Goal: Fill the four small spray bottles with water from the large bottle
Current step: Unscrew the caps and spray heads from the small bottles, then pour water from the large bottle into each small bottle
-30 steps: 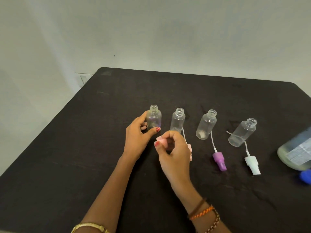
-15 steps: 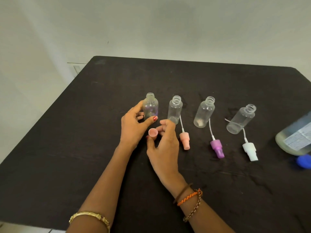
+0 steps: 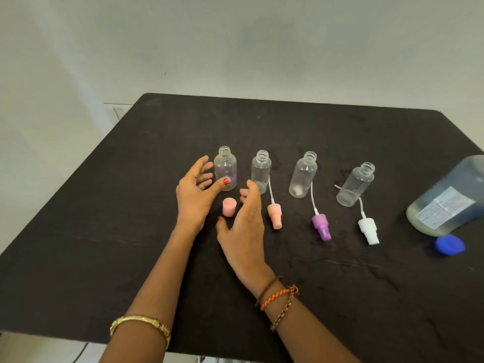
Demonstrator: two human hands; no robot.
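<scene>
Head view: four small spray bottles (image 3: 303,174) stand uncapped in a row mid-table (image 3: 104,218), the large bottle (image 3: 450,197) (blue cap (image 3: 450,244) beside it) at the right edge. Left hand (image 3: 195,195) and right hand (image 3: 245,226) hover slack-fingered, holding nothing, flanking a pink cap (image 3: 229,207).
</scene>
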